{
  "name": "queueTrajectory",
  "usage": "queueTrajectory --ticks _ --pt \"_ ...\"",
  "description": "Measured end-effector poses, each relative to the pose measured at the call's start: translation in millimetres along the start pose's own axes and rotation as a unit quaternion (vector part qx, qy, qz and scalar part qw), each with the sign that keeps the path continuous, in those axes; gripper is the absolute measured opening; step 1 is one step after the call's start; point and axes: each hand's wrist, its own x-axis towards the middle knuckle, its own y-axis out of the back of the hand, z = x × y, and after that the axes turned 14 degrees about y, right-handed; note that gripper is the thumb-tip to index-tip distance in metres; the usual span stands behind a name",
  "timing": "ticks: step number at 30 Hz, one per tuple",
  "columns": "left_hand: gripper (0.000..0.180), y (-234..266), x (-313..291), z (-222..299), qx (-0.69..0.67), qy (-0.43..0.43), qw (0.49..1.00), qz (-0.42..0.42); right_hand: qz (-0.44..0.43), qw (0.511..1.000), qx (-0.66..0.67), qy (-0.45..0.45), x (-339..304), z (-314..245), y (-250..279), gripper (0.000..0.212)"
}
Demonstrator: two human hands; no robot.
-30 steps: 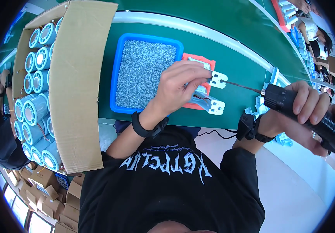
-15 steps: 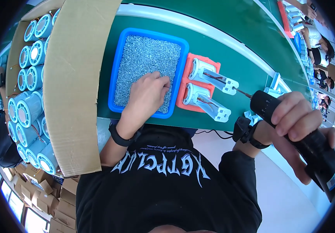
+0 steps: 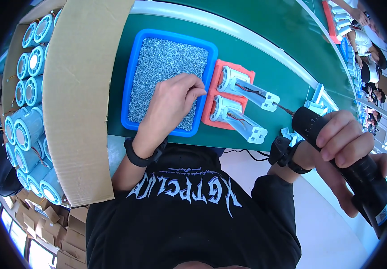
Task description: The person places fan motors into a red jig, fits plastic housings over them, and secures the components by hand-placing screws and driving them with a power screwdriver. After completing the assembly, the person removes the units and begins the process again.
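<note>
My left hand (image 3: 172, 99) hovers over the right part of a blue tray (image 3: 129, 85) filled with small silver screws (image 3: 171, 58). Thumb and forefinger are pinched together near the rim; whatever they hold is too small to make out. My right hand (image 3: 343, 139) grips a black electric screwdriver (image 3: 308, 123), its thin bit pointing left. The bit's tip is at or very near the white end of the farther pale-blue cylindrical housing (image 3: 233, 78). A nearer matching housing (image 3: 227, 108) lies beside it, and both rest in an orange-red foam holder (image 3: 219, 123).
A cardboard box (image 3: 83, 103) at the left holds several pale-blue cylindrical units (image 3: 28, 132) with wires. Small light-blue parts (image 3: 320, 99) lie on the green bench (image 3: 265, 58) beyond the screwdriver. Other people (image 3: 370, 54) are at the far right.
My left hand has drawn up from the screws and shifted right toward the tray's rim, fingers now pinched. The screwdriver stays nearly in place. The view has shifted slightly.
</note>
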Motion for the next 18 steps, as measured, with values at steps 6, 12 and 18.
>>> queueTrajectory --ticks 6,12,18 --pt "0.007 5 0 -10 0.04 0.011 0.999 -0.004 -0.049 0.999 -0.005 -0.016 3 -8 15 0.081" --pt "0.008 7 1 -5 0.037 0.02 0.999 -0.013 -0.108 0.993 0.013 -0.041 6 1 18 0.085" --pt "0.01 -2 1 8 -0.019 0.012 1.0 0.003 -0.116 0.992 0.035 -0.037 5 5 17 0.083"
